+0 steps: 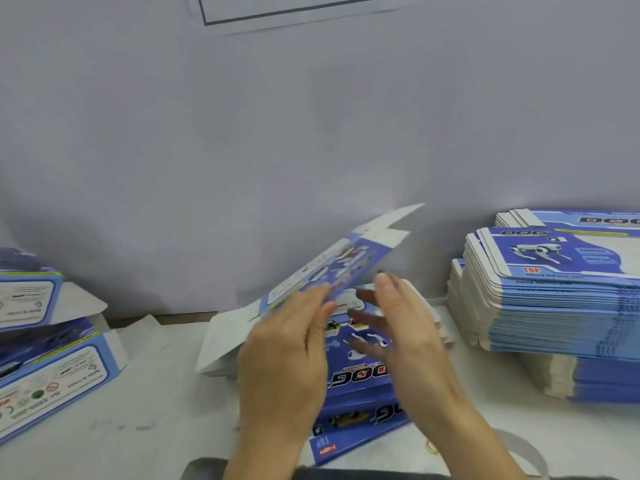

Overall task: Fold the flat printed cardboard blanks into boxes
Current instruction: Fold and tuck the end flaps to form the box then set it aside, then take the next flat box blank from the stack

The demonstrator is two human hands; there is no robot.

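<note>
A blue and white printed cardboard blank [332,265] is raised at a slant in the middle of the table, its white flaps pointing up and right. My left hand [287,348] pinches its lower edge with the thumb on top. My right hand [405,327] hovers just right of it, fingers spread and blurred, holding nothing that I can see. Under both hands lies a short pile of flat blanks [360,382] with "DOG" print.
A tall stack of flat blanks [554,292] stands at the right. Two folded boxes [52,368] lie at the left edge. A grey wall [311,133] rises close behind the white table [156,410].
</note>
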